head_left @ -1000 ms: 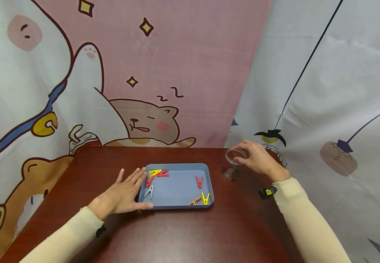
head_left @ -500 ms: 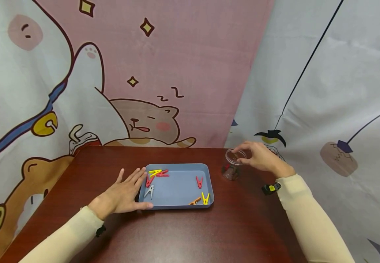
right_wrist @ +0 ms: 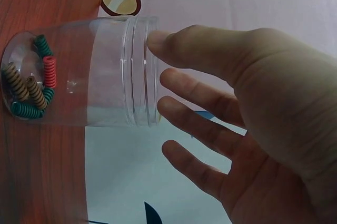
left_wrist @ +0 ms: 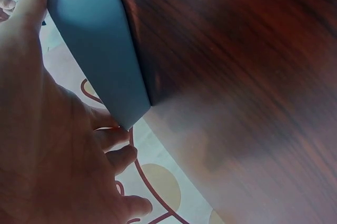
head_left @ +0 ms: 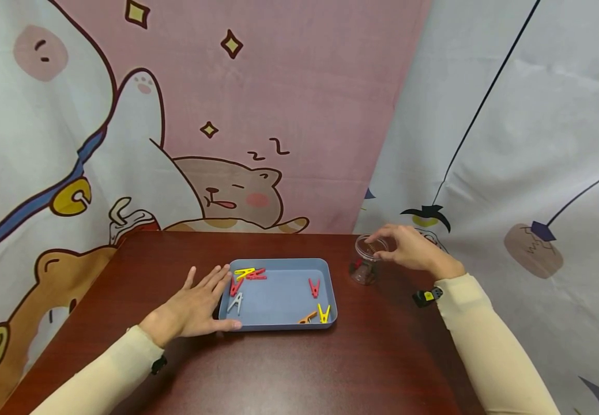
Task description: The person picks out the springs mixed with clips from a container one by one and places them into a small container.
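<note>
In the head view a blue-grey tray (head_left: 283,300) lies on the table. My left hand (head_left: 190,305) rests against its left end with fingers spread and thumb along the front rim; the left wrist view also shows the tray's side wall (left_wrist: 95,45). Right of the tray, a clear plastic jar (head_left: 364,271) stands upright. My right hand (head_left: 408,251) touches its rim, with fingers loosely bent. The right wrist view shows the thumb (right_wrist: 160,45) at the jar's threaded mouth. Small coils, including a red coil (right_wrist: 49,71) and a brown coil (right_wrist: 37,93), lie at the jar's bottom.
In the tray, a yellow clip (head_left: 244,272), a white clip (head_left: 235,303) and red ones lie left; a red clip (head_left: 314,287), a yellow clip (head_left: 324,313) and an orange clip (head_left: 307,317) lie right. A printed cloth (head_left: 299,115) hangs behind the table (head_left: 289,369).
Since one second ago my right hand has shifted slightly right at the jar's mouth, then stayed put. The left hand, tray and clips have not visibly moved.
</note>
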Motion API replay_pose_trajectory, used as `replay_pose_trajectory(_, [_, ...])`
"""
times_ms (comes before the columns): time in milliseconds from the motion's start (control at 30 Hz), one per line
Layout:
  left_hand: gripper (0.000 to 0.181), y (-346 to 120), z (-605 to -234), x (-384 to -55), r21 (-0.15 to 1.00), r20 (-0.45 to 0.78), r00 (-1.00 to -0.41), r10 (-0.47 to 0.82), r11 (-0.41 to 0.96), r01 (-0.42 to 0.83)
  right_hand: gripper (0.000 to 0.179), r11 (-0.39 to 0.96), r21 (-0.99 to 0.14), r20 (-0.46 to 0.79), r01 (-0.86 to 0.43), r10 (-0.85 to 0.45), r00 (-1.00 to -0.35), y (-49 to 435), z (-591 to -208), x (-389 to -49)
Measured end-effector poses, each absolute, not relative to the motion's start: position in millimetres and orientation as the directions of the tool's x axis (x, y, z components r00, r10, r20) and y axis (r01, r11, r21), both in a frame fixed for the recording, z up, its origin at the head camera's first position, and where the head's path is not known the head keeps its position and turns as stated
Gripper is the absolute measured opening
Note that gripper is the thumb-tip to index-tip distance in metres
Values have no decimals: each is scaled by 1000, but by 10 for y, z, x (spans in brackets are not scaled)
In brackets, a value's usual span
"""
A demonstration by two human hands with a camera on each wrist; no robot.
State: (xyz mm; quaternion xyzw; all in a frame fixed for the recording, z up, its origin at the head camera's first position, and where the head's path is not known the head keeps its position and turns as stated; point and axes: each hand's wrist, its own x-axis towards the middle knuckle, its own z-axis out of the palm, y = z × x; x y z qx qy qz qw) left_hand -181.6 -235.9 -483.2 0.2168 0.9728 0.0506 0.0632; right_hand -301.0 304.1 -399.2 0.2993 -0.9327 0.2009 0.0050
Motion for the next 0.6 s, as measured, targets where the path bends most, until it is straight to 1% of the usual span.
replay_pose_trajectory(333, [127, -2358, -4831, -1811, 120, -98, -898, 429, 901, 417, 44, 741, -364, 136, -564, -557, -819, 3035, -4000, -3002])
replay_pose_trajectory(600, [127, -2356, -4828, -1813, 131, -99, -898, 428, 900, 415, 44, 742, -377, 134, -555, -549, -825, 3040, -4017, -2994])
